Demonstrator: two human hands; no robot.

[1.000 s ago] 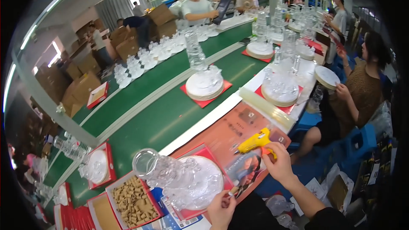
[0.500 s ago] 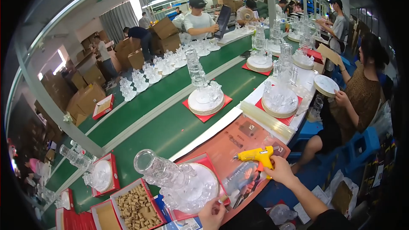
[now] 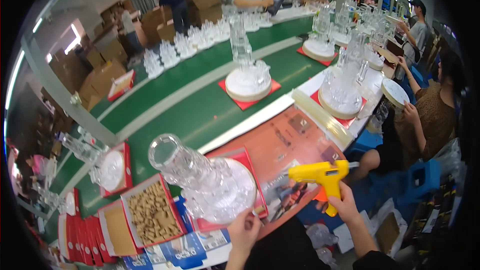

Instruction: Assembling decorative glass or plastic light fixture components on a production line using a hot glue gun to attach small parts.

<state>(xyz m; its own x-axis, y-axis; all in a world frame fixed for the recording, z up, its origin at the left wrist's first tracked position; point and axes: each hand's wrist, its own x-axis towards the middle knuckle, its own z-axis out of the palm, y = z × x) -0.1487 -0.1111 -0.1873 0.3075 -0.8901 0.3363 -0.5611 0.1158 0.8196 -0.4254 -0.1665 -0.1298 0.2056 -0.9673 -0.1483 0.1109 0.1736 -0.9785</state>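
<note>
A yellow hot glue gun (image 3: 325,177) is in my right hand (image 3: 346,205), its nozzle pointing left above the orange printed mat. My left hand (image 3: 244,230) is pinched at a small tan tube (image 3: 259,210), beside the near edge of a round white base (image 3: 237,185). That base lies in a red box lid (image 3: 261,195). Clear plastic cups and small figures stand on it, with a tall stack of clear cups (image 3: 177,162) leaning to the left. Motion slightly blurs both hands.
A tray of tan tubes (image 3: 152,215) sits left of the base, next to a cardboard-lined box (image 3: 117,230) and red lids (image 3: 82,240). Clear film rolls (image 3: 320,115) lie beyond the mat (image 3: 280,140). More white bases stand on the green conveyor (image 3: 190,120). A co-worker (image 3: 430,105) sits at right.
The view has tilted downward. My right hand has brought the glue gun nearer to me, and my left hand stays at the base's near edge with the tan tube.
</note>
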